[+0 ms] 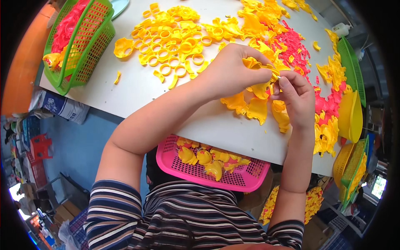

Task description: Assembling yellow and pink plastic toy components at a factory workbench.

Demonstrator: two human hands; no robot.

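Above the near edge of the white table point(146, 98), my two hands meet at a thin yellow plastic piece point(252, 63). My left hand point(235, 68) is closed on it between thumb and fingers. Close against it, my right hand point(296, 93) pinches with thumb and forefinger. Something small and pale shows at those fingertips, too small to name. Loose yellow plastic pieces point(256, 109) lie just under both hands. Yellow rings point(162, 52) are heaped to the left, and red scraps point(293, 46) are strewn beyond my right hand.
A pink basket point(163, 167) with yellow duck-like toys sits below the table edge at my lap. At the far left stands a green basket point(93, 31) holding red and yellow pieces. A yellow bowl point(351, 116) and another green basket point(352, 68) line the right edge.
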